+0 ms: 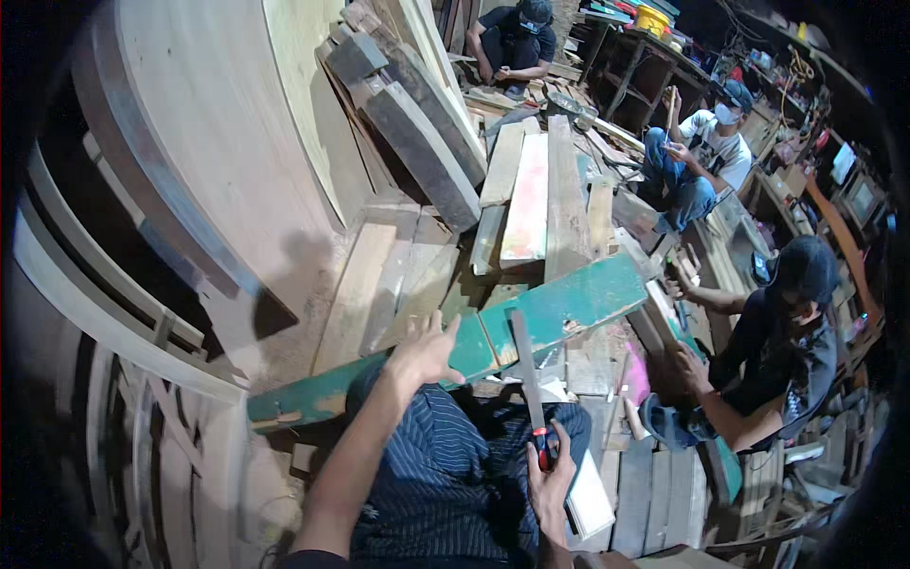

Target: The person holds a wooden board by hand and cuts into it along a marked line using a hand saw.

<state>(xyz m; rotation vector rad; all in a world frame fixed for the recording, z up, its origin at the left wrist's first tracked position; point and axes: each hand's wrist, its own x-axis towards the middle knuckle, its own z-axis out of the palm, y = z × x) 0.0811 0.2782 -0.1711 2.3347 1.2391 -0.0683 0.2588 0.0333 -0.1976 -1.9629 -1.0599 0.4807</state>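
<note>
A long green-painted plank (pixel 602 294) lies slanting across my lap, with chipped patches and a line across it. My left hand (pixel 427 353) is spread at the plank's near edge, its fingers apart. In my right hand (pixel 550 488) is a tool with a red and black handle (pixel 540 446); its long flat grey blade (pixel 526 370) reaches up over the plank. My striped clothing (pixel 436 484) shows beneath.
Tall boards (pixel 180 114) lean at the left beside stacked planks (pixel 521 199). A co-worker (pixel 777 341) works close on my right; others sit behind (pixel 706 147) and at the back (pixel 512 47). A cluttered bench (pixel 645 57) stands at the back right.
</note>
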